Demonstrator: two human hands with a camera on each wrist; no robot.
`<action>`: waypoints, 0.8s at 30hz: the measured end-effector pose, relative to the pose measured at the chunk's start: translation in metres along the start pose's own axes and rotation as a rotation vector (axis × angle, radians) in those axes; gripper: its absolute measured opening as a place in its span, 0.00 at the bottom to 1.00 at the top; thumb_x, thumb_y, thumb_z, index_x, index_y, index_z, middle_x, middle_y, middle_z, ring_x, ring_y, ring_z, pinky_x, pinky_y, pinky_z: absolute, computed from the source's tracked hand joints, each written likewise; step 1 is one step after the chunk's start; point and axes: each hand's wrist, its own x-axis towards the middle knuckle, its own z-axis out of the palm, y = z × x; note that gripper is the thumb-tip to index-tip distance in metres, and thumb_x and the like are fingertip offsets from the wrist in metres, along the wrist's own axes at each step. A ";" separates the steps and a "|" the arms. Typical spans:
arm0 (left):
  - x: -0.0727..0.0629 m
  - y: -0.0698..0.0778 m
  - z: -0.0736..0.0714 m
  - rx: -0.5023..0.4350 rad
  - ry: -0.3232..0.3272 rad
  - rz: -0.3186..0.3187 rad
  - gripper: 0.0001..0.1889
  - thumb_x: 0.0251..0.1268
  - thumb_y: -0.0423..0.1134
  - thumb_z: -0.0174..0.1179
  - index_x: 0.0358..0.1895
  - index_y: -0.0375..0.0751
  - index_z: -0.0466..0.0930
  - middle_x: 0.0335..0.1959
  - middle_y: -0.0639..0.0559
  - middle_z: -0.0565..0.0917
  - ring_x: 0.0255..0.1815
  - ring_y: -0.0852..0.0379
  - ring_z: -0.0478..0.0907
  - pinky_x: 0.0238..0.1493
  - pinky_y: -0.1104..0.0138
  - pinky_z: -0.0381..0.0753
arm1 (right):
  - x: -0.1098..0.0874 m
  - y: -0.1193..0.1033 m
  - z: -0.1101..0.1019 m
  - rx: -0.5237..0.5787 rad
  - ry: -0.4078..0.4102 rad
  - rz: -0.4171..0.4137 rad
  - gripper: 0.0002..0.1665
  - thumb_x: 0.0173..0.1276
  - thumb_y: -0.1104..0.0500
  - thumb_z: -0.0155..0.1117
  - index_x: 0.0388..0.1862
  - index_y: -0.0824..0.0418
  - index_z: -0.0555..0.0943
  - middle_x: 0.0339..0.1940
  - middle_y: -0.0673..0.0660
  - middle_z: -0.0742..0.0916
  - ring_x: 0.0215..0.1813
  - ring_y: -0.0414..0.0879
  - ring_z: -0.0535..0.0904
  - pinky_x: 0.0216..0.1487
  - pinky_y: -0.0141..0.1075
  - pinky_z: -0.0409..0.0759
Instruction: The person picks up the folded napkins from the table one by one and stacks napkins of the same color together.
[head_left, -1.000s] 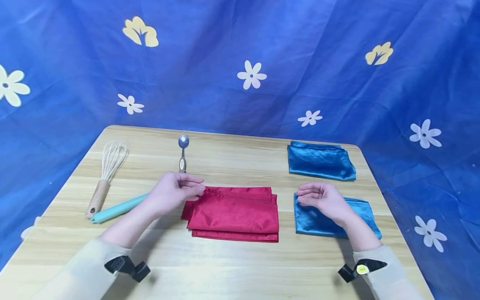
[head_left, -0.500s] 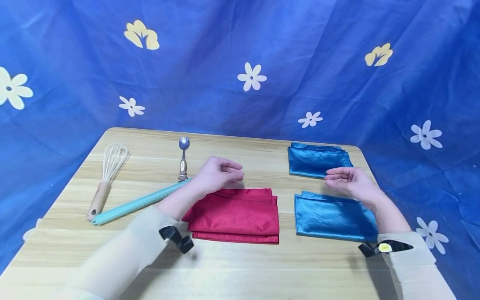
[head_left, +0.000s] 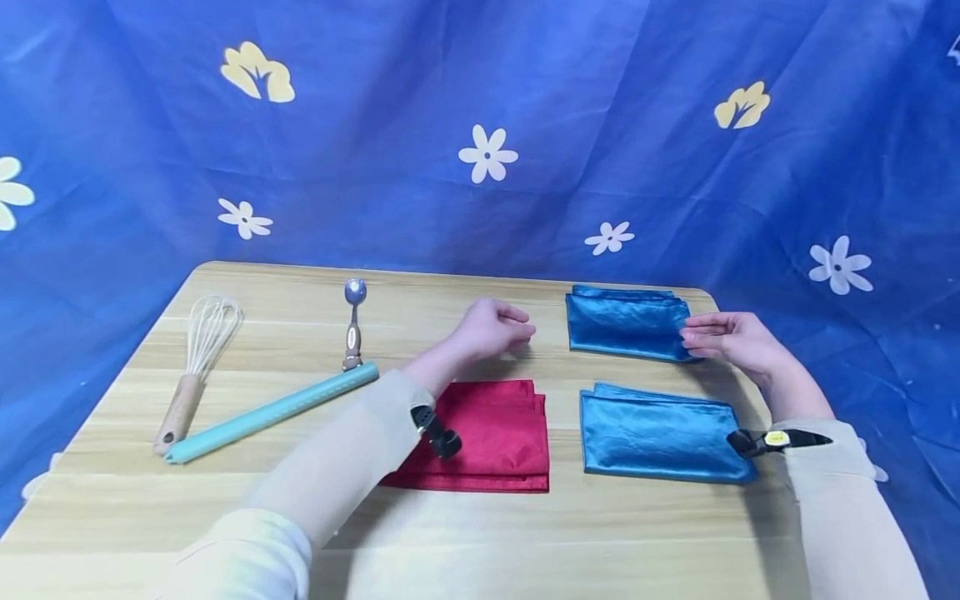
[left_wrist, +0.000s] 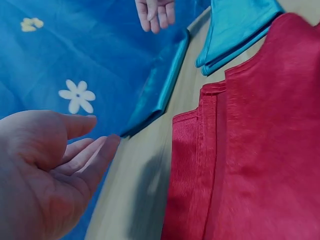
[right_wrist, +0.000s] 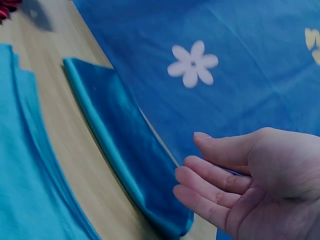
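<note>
Two folded shiny blue cloths lie at the right: the far blue cloth [head_left: 622, 323] near the back edge and the near blue cloth [head_left: 663, 437] in front of it. At the right end of the far cloth is my right hand [head_left: 738, 337]; its fingers are loosely bent and grip nothing, and contact is unclear. My left hand [head_left: 491, 329] hovers left of that same cloth, thumb and fingers apart in the left wrist view. Under my left forearm lies a folded red cloth [head_left: 498, 433], partly hidden by the sleeve in the head view.
On the left of the wooden table [head_left: 465, 533] lie a whisk [head_left: 197, 358], a turquoise stick-like tool [head_left: 270, 414] and a small metal scoop with a brown handle [head_left: 353, 321]. A blue flowered curtain [head_left: 375, 125] hangs behind the table and along its sides.
My left hand has moved right and away from me, from the red cloth to beside the far blue cloth. My right hand has moved from the near blue cloth to the far one's right end.
</note>
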 end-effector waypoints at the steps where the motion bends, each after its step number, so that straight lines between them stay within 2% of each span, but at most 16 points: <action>1: 0.005 0.000 0.003 0.003 0.001 -0.006 0.21 0.70 0.37 0.72 0.60 0.28 0.84 0.41 0.44 0.92 0.51 0.41 0.89 0.48 0.61 0.88 | 0.003 0.002 -0.003 0.014 -0.004 0.008 0.30 0.81 0.70 0.60 0.76 0.80 0.64 0.61 0.66 0.87 0.57 0.48 0.88 0.63 0.46 0.82; 3: 0.016 0.000 0.009 0.010 0.008 -0.011 0.20 0.71 0.36 0.71 0.60 0.28 0.84 0.41 0.43 0.92 0.50 0.41 0.89 0.49 0.58 0.88 | 0.008 0.008 -0.010 0.036 -0.005 0.018 0.30 0.81 0.73 0.56 0.76 0.81 0.62 0.59 0.62 0.88 0.56 0.46 0.88 0.63 0.46 0.82; 6: 0.030 -0.001 0.019 0.000 0.008 -0.016 0.21 0.71 0.35 0.70 0.62 0.26 0.82 0.42 0.40 0.91 0.50 0.40 0.89 0.52 0.56 0.88 | 0.017 0.015 -0.017 0.036 0.021 0.036 0.31 0.81 0.69 0.58 0.76 0.81 0.62 0.55 0.58 0.90 0.54 0.43 0.88 0.61 0.43 0.84; 10: 0.045 0.000 0.032 0.016 0.017 -0.032 0.20 0.72 0.35 0.70 0.60 0.27 0.84 0.42 0.42 0.91 0.49 0.43 0.89 0.48 0.61 0.88 | 0.029 0.028 -0.023 -0.008 0.078 0.069 0.37 0.79 0.59 0.67 0.76 0.78 0.65 0.55 0.56 0.89 0.51 0.41 0.88 0.60 0.44 0.85; 12: 0.051 0.001 0.039 0.040 0.020 -0.036 0.18 0.72 0.37 0.71 0.58 0.28 0.85 0.39 0.44 0.91 0.45 0.47 0.90 0.45 0.64 0.87 | 0.034 0.034 -0.025 -0.028 0.105 0.076 0.37 0.79 0.58 0.68 0.76 0.77 0.67 0.54 0.54 0.89 0.50 0.40 0.88 0.60 0.44 0.85; 15: 0.058 0.001 0.051 0.068 0.017 -0.059 0.18 0.72 0.38 0.71 0.57 0.29 0.85 0.38 0.45 0.90 0.42 0.50 0.89 0.43 0.65 0.86 | 0.040 0.040 -0.025 -0.066 0.144 0.081 0.37 0.79 0.57 0.69 0.75 0.76 0.69 0.57 0.58 0.87 0.48 0.37 0.87 0.58 0.41 0.86; 17: 0.061 0.001 0.058 0.035 -0.008 -0.088 0.19 0.73 0.37 0.70 0.58 0.27 0.84 0.41 0.43 0.90 0.44 0.50 0.89 0.47 0.64 0.87 | 0.043 0.041 -0.023 -0.106 0.170 0.082 0.36 0.78 0.56 0.69 0.74 0.76 0.70 0.61 0.65 0.84 0.46 0.34 0.86 0.53 0.36 0.87; 20: 0.066 0.002 0.068 -0.067 -0.029 -0.143 0.20 0.74 0.35 0.69 0.61 0.25 0.82 0.47 0.38 0.89 0.50 0.44 0.89 0.51 0.60 0.88 | 0.047 0.042 -0.020 -0.150 0.200 0.090 0.35 0.78 0.56 0.70 0.73 0.76 0.72 0.67 0.72 0.79 0.46 0.33 0.84 0.48 0.30 0.86; 22: 0.070 0.002 0.074 -0.142 -0.026 -0.170 0.20 0.74 0.32 0.68 0.62 0.23 0.80 0.50 0.35 0.88 0.51 0.43 0.89 0.51 0.58 0.88 | 0.050 0.043 -0.019 -0.161 0.224 0.098 0.34 0.77 0.56 0.70 0.73 0.75 0.73 0.68 0.73 0.79 0.49 0.36 0.83 0.47 0.29 0.85; 24: 0.075 0.002 0.079 -0.176 0.003 -0.189 0.19 0.74 0.32 0.68 0.61 0.23 0.79 0.50 0.36 0.88 0.48 0.44 0.89 0.49 0.59 0.89 | 0.052 0.044 -0.019 -0.176 0.238 0.107 0.34 0.78 0.56 0.70 0.73 0.74 0.72 0.69 0.73 0.78 0.54 0.44 0.82 0.49 0.30 0.84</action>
